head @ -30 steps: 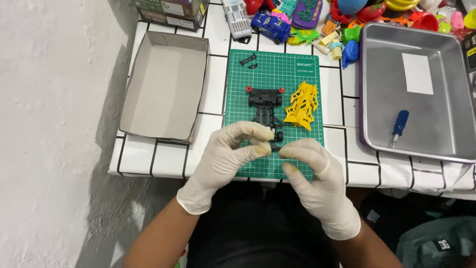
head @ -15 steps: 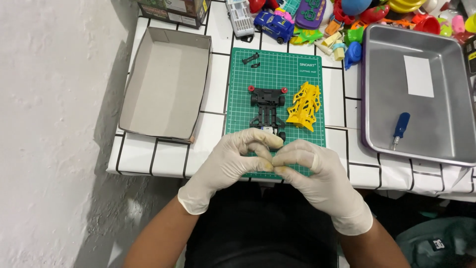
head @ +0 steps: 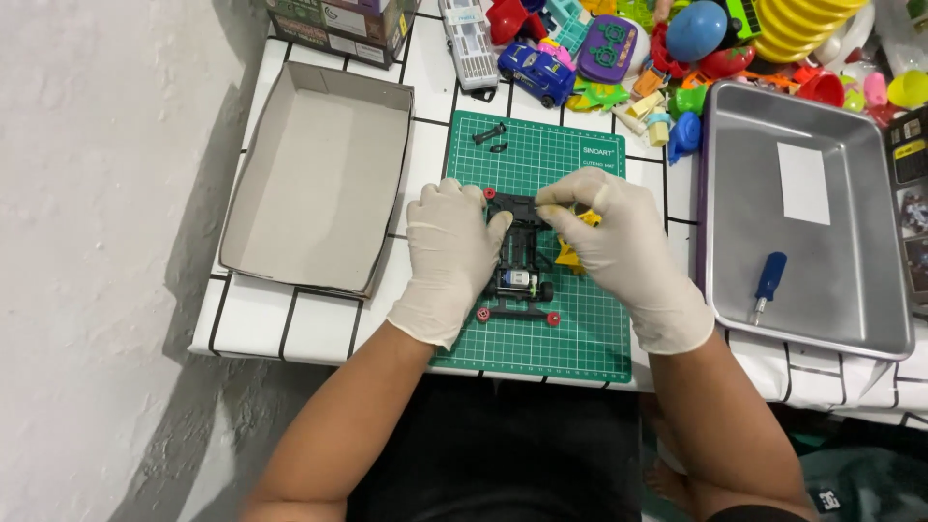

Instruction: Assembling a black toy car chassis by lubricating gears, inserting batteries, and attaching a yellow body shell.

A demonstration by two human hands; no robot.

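Chassis: the small black toy car chassis with red rollers [head: 519, 266] lies on the green cutting mat [head: 590, 338], between both hands.
Left hand [head: 449, 256]: gloved, fingers loosely spread, bracing the chassis's side.
Right hand [head: 614, 246]: fingertips pinched shut at the chassis's front end; whether they hold a part, I cannot tell.
Change: half a second ago both hands pinched together nearer the body; now they are at the chassis, so fitting has begun.
Right of the right hand: yellow plastic car body [head: 568, 253], mostly hidden; beyond it, a blue-handled screwdriver [head: 768, 284] in a steel tray [head: 870, 333].

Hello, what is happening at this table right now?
A person in white gloves works on a small black toy car chassis on a green cutting mat. The left hand steadies its side, and the right hand pinches at its top end. A yellow body shell lies partly under the right hand. A screwdriver rests in the metal tray.
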